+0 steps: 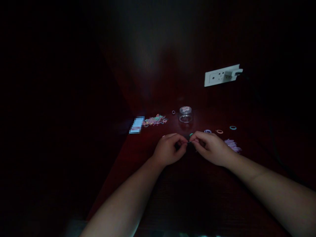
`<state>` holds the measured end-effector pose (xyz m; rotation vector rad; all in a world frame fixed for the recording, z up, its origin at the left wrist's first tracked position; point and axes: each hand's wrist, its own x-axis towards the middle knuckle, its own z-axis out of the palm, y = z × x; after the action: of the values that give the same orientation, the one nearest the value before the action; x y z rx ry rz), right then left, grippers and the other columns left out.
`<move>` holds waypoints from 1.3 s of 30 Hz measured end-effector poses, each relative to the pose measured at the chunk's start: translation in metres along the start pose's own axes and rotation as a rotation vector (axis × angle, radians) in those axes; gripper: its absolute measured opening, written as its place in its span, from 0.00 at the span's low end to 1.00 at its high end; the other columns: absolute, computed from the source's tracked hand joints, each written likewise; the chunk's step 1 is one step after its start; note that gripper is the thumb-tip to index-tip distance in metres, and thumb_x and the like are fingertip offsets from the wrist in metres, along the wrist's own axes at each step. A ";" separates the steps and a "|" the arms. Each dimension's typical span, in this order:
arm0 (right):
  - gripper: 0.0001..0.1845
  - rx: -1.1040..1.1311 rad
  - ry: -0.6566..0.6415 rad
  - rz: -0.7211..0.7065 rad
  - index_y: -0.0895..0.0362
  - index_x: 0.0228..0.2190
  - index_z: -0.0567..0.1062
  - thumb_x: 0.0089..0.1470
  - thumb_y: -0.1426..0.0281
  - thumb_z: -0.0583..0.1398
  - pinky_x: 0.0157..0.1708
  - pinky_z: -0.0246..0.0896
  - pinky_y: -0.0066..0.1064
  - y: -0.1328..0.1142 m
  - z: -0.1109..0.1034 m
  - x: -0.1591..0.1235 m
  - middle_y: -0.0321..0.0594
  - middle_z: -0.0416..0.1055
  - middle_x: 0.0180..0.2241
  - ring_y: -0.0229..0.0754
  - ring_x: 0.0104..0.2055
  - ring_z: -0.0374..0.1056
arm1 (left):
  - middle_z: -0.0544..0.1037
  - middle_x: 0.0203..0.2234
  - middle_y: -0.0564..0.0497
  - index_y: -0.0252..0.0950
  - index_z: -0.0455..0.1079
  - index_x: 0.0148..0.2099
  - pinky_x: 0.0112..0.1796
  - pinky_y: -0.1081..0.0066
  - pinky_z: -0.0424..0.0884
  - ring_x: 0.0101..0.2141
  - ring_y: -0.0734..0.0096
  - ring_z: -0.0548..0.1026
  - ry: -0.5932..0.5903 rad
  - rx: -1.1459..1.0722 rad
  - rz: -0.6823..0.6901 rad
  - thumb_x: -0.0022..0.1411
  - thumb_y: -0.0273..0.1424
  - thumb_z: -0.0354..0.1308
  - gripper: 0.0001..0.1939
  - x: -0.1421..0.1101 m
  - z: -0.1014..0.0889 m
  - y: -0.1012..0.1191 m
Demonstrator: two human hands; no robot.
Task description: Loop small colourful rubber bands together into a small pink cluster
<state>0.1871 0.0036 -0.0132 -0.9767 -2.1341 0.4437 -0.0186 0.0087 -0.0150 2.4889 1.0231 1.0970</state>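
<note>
Close together over the dark red table, my left hand (pixel 171 148) and my right hand (pixel 211 148) both pinch with thumb and fingers. A thin, light strand, apparently a small hair tie (pixel 189 142), spans the gap between the fingertips; its full shape is hidden. Just behind my right fingertips a green hair tie (pixel 191 135) shows in part. Beyond my right hand lie a purple hair tie (pixel 207 131), a peach one (pixel 219 131) and a teal one (pixel 233 127). A heap of lilac hair ties (pixel 232 145) sits beside my right wrist.
A clear lidded jar (pixel 185 115) stands behind my hands, with a small ring (pixel 173 112) to its left. Farther left are a multicoloured pile of hair ties (pixel 156 120) and a lit phone (pixel 137 125). A wall socket (pixel 222 75) holds a plug and cable. Lighting is dim.
</note>
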 end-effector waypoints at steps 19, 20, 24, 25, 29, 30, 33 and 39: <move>0.04 0.054 -0.058 0.053 0.53 0.35 0.68 0.55 0.71 0.59 0.21 0.51 0.26 0.003 0.002 -0.003 0.29 0.62 0.23 0.34 0.21 0.59 | 0.77 0.29 0.53 0.37 0.73 0.37 0.33 0.71 0.70 0.31 0.72 0.75 -0.004 0.004 -0.001 0.62 0.29 0.57 0.04 0.000 0.001 -0.001; 0.03 0.052 -0.054 0.053 0.53 0.34 0.68 0.55 0.70 0.59 0.21 0.51 0.26 0.004 0.002 -0.003 0.29 0.62 0.23 0.34 0.21 0.59 | 0.77 0.29 0.53 0.37 0.73 0.37 0.34 0.71 0.70 0.31 0.72 0.75 -0.006 0.006 -0.002 0.62 0.28 0.57 0.04 0.000 0.001 0.000; 0.02 0.038 -0.037 0.058 0.53 0.33 0.68 0.58 0.69 0.58 0.23 0.53 0.27 0.006 0.003 -0.003 0.30 0.63 0.23 0.35 0.23 0.59 | 0.77 0.29 0.53 0.37 0.73 0.37 0.34 0.71 0.69 0.31 0.72 0.75 -0.006 -0.005 0.010 0.62 0.29 0.57 0.04 0.000 0.001 0.001; 0.02 0.036 -0.032 0.056 0.53 0.33 0.68 0.58 0.69 0.58 0.24 0.53 0.27 0.007 0.004 -0.003 0.30 0.63 0.23 0.35 0.23 0.60 | 0.77 0.29 0.53 0.37 0.73 0.37 0.34 0.71 0.69 0.31 0.72 0.75 -0.005 -0.011 0.015 0.62 0.29 0.57 0.04 0.000 0.000 0.001; 0.03 0.028 -0.005 0.054 0.54 0.32 0.68 0.59 0.69 0.58 0.25 0.54 0.28 0.009 0.005 -0.002 0.31 0.64 0.23 0.36 0.24 0.60 | 0.77 0.29 0.53 0.37 0.73 0.37 0.34 0.71 0.69 0.31 0.73 0.75 -0.009 -0.012 0.016 0.62 0.28 0.57 0.03 0.000 0.000 0.000; 0.03 0.026 0.002 0.057 0.54 0.32 0.68 0.59 0.69 0.58 0.25 0.54 0.28 0.009 0.005 -0.002 0.31 0.64 0.23 0.36 0.24 0.60 | 0.77 0.29 0.53 0.37 0.73 0.37 0.34 0.71 0.69 0.31 0.73 0.75 -0.011 -0.008 0.013 0.62 0.28 0.57 0.03 0.000 0.000 0.000; 0.04 0.030 0.010 0.060 0.54 0.31 0.68 0.58 0.69 0.58 0.26 0.54 0.28 0.008 0.004 -0.002 0.32 0.64 0.23 0.36 0.25 0.60 | 0.77 0.29 0.53 0.37 0.73 0.37 0.34 0.71 0.69 0.31 0.72 0.74 -0.007 -0.001 0.010 0.61 0.28 0.58 0.03 0.000 0.000 0.000; 0.03 0.079 -0.002 0.068 0.54 0.32 0.67 0.57 0.70 0.58 0.23 0.53 0.28 0.007 0.004 -0.002 0.31 0.63 0.23 0.36 0.23 0.59 | 0.77 0.29 0.53 0.37 0.73 0.37 0.34 0.72 0.68 0.31 0.73 0.74 0.004 -0.005 0.009 0.62 0.28 0.57 0.03 0.000 0.001 0.001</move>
<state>0.1880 0.0066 -0.0209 -1.0064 -2.0740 0.5589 -0.0177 0.0084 -0.0153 2.4907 1.0099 1.1060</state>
